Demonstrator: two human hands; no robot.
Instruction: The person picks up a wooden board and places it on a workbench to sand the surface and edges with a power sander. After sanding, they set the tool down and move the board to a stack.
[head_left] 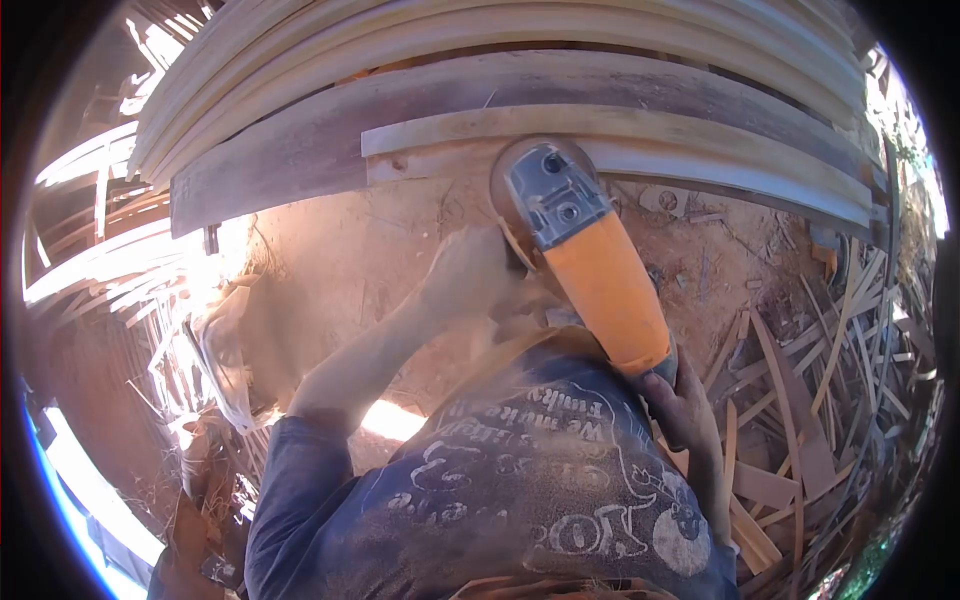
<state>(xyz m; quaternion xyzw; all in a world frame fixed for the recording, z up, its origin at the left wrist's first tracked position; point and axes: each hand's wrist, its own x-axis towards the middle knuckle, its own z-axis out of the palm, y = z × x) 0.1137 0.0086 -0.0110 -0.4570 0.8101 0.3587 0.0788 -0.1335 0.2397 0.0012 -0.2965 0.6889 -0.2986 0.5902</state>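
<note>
An orange angle grinder with a grey metal head crosses in front of my body. Its round disc lies at the front edge of a pale wooden board, though the exact contact is hidden under the head. My left hand is closed beside the grinder's head, apparently around its dark side handle, which is mostly covered. Wrapped around the rear end of the grinder body is my right hand, near my waist.
Behind the board runs a wide, dusty plank, with several long pale boards stacked beyond it. Scrap wood strips litter the ground at right. A pale, crumpled sack-like thing stands at left on sawdust-covered ground.
</note>
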